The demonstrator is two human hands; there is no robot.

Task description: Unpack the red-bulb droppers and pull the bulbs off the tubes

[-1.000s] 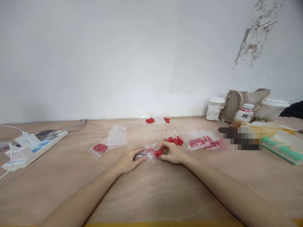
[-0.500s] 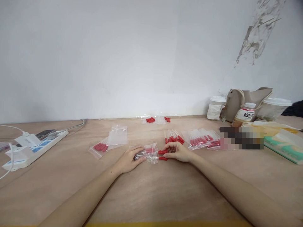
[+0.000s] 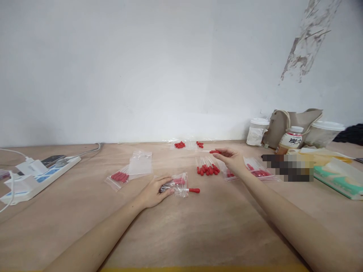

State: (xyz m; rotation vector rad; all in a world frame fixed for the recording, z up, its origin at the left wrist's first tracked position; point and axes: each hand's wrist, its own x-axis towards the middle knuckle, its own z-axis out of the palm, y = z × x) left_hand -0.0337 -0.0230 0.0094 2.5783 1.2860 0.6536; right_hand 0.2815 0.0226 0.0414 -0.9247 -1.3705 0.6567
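My left hand (image 3: 157, 192) grips the closed end of a clear zip bag (image 3: 181, 192) on the table, thumb and fingers around it. Red bulbs show inside, and one dropper with a red rubber bulb (image 3: 194, 190) sticks out of the bag's right end. Farther back, my right hand (image 3: 230, 158) pinches another dropper (image 3: 214, 152) by its red bulb, its thin clear tube pointing left. Below it lies a bunch of loose droppers (image 3: 208, 170), bulbs toward me. My right forearm partly covers bags of droppers (image 3: 259, 173).
To the left lie a bag of droppers (image 3: 120, 176), a flat clear bag (image 3: 141, 163) and a power strip (image 3: 42, 181) with cables. Small red bulbs (image 3: 179, 145) rest on plastic by the wall. Cups, a bottle (image 3: 290, 140), a beige bag (image 3: 276, 126) and a green packet (image 3: 337, 177) stand right.
My right hand has moved away from the zip bag, back and to the right, with a dropper. One dropper now sticks out of the bag instead of two. My left hand stays in place.
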